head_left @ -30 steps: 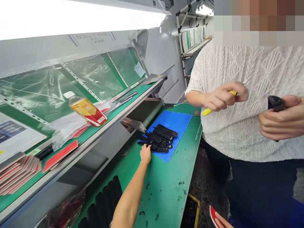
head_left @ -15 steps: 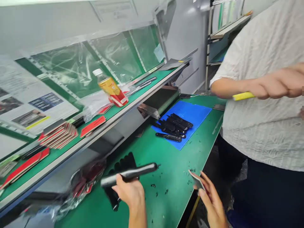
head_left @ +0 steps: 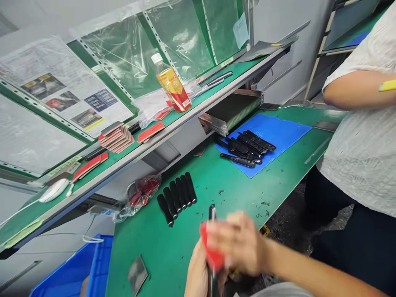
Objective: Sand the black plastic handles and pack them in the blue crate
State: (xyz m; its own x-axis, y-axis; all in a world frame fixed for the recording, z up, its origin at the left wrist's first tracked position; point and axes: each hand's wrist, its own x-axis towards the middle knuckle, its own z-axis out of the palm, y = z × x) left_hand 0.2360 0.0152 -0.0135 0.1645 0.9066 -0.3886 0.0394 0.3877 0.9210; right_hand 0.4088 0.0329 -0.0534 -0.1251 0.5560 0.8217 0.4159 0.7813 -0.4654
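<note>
My left hand (head_left: pixel 198 272) is closed around a long black handle-shaped part (head_left: pixel 212 214) that stands upright near the table's front edge. My right hand (head_left: pixel 238 243), blurred by motion, pinches a red piece (head_left: pixel 212 251) against that black part. A row of several similar black parts (head_left: pixel 177 197) lies on the green table (head_left: pixel 216 185) just beyond my hands. More black parts (head_left: pixel 247 145) are heaped on a blue mat (head_left: pixel 278 132) farther back.
A co-worker in a white top (head_left: pixel 361 136) stands at the right, holding a yellow tool (head_left: pixel 388 85). The upper shelf (head_left: pixel 161 136) carries a drink bottle (head_left: pixel 171 84), stacked red cards (head_left: pixel 116 138) and a white mouse (head_left: pixel 54 190). A blue crate (head_left: pixel 77 272) sits bottom left. A bag of red pieces (head_left: pixel 139 196) lies under the shelf.
My view swung left and down. My left hand brought the black part close to me and upright; my right hand came over and now presses a red piece onto it.
</note>
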